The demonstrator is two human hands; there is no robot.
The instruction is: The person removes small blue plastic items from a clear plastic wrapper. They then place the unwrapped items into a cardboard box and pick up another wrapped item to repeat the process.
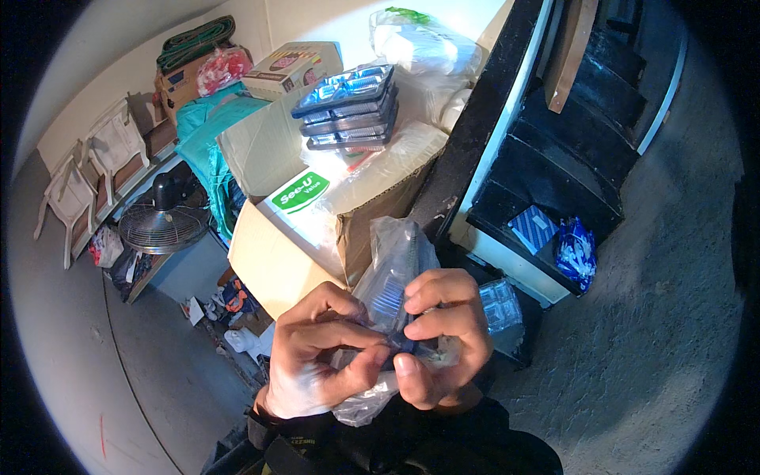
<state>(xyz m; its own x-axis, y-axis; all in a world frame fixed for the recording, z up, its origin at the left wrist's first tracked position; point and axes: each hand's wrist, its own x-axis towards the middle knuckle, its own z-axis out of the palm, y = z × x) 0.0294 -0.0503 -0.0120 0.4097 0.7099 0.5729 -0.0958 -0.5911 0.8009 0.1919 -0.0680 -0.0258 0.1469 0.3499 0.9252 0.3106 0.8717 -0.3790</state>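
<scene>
My left hand point(326, 353) and my right hand point(448, 338) come together low in the picture, both pinching a clear plastic bag point(395, 243). Inside the bag is a bundle of items with blue, ribbed parts point(387, 297); their exact kind is hard to tell. The bag's crumpled end hangs below my fingers. Beyond the hands is an open cardboard box point(285, 255) with a white package bearing a green label point(300, 191) in it. A stack of dark plastic trays with clear, blue-tinted compartments point(350, 107) rests at the box's far side.
Black steps point(552, 172) rise at the right, holding a blue striped box point(533, 230) and a blue-and-white packet point(576, 255). A clear plastic package point(500, 306) lies beside them. At the left are a fan point(163, 222), white chairs point(116, 142) and a teal sack point(208, 136).
</scene>
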